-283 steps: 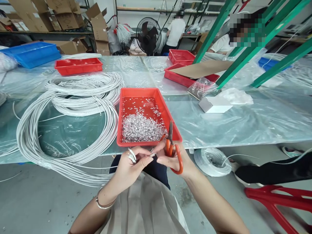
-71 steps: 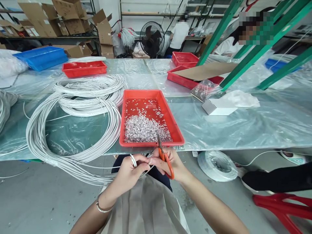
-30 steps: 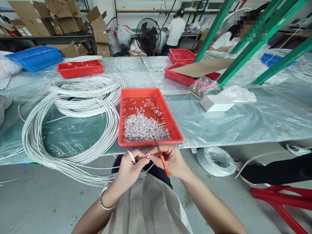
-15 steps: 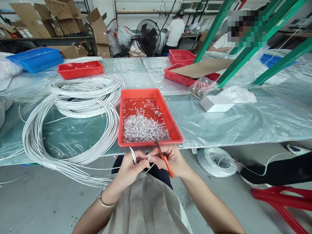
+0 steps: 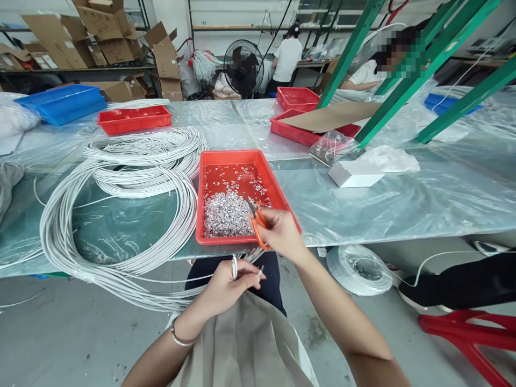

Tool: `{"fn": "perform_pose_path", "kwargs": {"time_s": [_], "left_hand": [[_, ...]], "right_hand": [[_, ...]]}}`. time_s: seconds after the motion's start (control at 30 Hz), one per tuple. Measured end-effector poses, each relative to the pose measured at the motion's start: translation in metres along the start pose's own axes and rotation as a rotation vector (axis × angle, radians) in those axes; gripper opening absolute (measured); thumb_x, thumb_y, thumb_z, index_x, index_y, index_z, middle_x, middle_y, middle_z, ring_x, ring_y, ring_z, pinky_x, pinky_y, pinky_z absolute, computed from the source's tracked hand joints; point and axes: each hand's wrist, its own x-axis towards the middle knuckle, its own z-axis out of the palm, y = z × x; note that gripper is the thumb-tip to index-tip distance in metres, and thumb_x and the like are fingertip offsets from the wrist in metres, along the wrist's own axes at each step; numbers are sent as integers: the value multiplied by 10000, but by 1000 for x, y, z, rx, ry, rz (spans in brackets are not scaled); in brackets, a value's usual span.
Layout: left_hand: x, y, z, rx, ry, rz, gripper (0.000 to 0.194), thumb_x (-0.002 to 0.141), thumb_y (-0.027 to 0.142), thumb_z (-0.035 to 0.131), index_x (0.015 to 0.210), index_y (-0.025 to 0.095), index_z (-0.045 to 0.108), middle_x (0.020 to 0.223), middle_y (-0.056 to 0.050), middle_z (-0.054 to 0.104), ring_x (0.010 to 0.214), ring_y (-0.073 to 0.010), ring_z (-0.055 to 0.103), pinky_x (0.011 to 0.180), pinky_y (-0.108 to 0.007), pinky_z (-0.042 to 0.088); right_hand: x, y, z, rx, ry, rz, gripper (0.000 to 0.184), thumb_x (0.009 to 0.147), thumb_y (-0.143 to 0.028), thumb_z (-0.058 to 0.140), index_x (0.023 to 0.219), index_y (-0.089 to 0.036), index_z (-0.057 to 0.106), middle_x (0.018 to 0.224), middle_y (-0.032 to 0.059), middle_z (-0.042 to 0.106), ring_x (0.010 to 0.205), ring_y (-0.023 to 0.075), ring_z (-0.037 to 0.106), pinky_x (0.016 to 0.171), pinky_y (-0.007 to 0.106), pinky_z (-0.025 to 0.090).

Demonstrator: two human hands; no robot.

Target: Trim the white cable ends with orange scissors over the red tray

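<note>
Stretching across the view, the plastic-covered table [image 5: 363, 215] is bearing coils, trays and boxes. On its left side, a big coil of white cable [image 5: 186, 207] is overlapping further white coils [image 5: 177, 137], and its front strands are hanging past the near edge toward the left forearm. Just right of the coils, a red tray [image 5: 276, 188] is sitting at that same edge. The right hand [image 5: 282, 231] is reaching over the tray's near right part — its fingers are gripping orange-handled scissors [image 5: 258, 226], and the dark blades are pointing forward over a heap of small silvery pieces [image 5: 226, 212] that is covering the near part of the tray floor. Whether those fingertips are also pinching a piece, I cannot tell. The left hand [image 5: 229, 285] is hovering lower, between tray and lap, a bangle [image 5: 177, 334] circling its wrist and a white band [image 5: 234, 267] showing at the forefinger. Its thumb and forefinger are pinching together on a pale tip [image 5: 261, 271] — too small to make out further.
</note>
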Motion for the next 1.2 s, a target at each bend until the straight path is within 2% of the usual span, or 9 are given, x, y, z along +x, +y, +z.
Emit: {"fn": "perform_pose_path", "kwargs": {"time_s": [0.17, 0.33, 0.47, 0.6, 0.73, 0.87, 0.97, 1.07, 1.2], "left_hand": [[-2, -8, -5, -97, 188, 60, 326, 777, 415, 628, 970, 154, 648, 842, -33, 612, 601, -82, 469, 588, -212, 364], [-8, -7, -11, -285, 251, 70, 295, 767, 414, 648, 853, 132, 653, 566, 17, 545, 510, -82, 491, 543, -211, 360], [-19, 2, -14, -195, 264, 106, 231, 792, 382, 629, 815, 152, 635, 632, 6, 600, 549, -100, 561, 578, -225, 418], [-33, 11, -30, 77, 283, 174, 205, 810, 334, 615, 742, 143, 642, 719, -34, 660, 704, -131, 605, 681, -230, 445], [-43, 18, -47, 43, 385, 176, 224, 783, 356, 645, 730, 139, 641, 717, -39, 668, 690, -135, 622, 645, -221, 468], [-47, 25, -46, -184, 389, 202, 207, 767, 352, 670, 732, 151, 638, 661, -26, 657, 643, -134, 631, 632, -235, 502], [-55, 35, -42, -485, 346, 240, 192, 731, 348, 706, 721, 183, 609, 567, 25, 591, 437, -88, 556, 447, -198, 481], [-73, 55, -47, -695, 420, 377, 185, 687, 254, 754, 714, 205, 578, 521, 70, 539, 319, -25, 429, 324, -122, 393], [-97, 81, -66, -947, 509, 578, 381, 952, 423, 297, 752, 214, 545, 531, 75, 556, 285, 17, 347, 310, -56, 356]], "right_hand": [[31, 21, -14, -118, 61, 5, 96, 755, -233, 549, 802, -165, 599, 643, 3, 589, 575, 147, 533, 580, 255, 396], [11, 32, -21, -55, 39, 11, 404, 795, -237, 504, 1188, -149, 477, 964, 78, 674, 732, 187, 644, 647, 277, 481], [2, 61, -48, -384, 213, 225, 335, 832, -280, 490, 1150, -189, 547, 1067, 109, 667, 852, 231, 659, 738, 328, 488], [3, 94, -79, -502, 241, 343, 260, 774, -194, 545, 1004, -129, 647, 899, 186, 700, 921, 379, 627, 900, 625, 304], [-14, 75, -83, -436, 239, 261, 240, 821, -291, 495, 935, -148, 651, 1009, 203, 669, 997, 378, 590, 909, 661, 297], [-50, 10, -37, -171, -104, -43, 218, 836, -429, 522, 864, -261, 658, 864, 15, 716, 821, 187, 665, 771, 325, 534], [-78, -14, 24, -66, -610, -408, 363, 849, -338, 568, 1178, -185, 575, 1146, 99, 642, 1095, 230, 563, 973, 400, 421], [-97, -1, 75, -257, -747, -370, 660, 804, -347, 628, 1359, -79, 394, 1332, 228, 483, 1287, 360, 353, 1070, 582, 177], [-104, 19, 85, -73, -963, -304, 696, 835, -323, 570, 1413, -53, 292, 1410, 217, 393, 1320, 278, 334, 1065, 388, 314]]}}
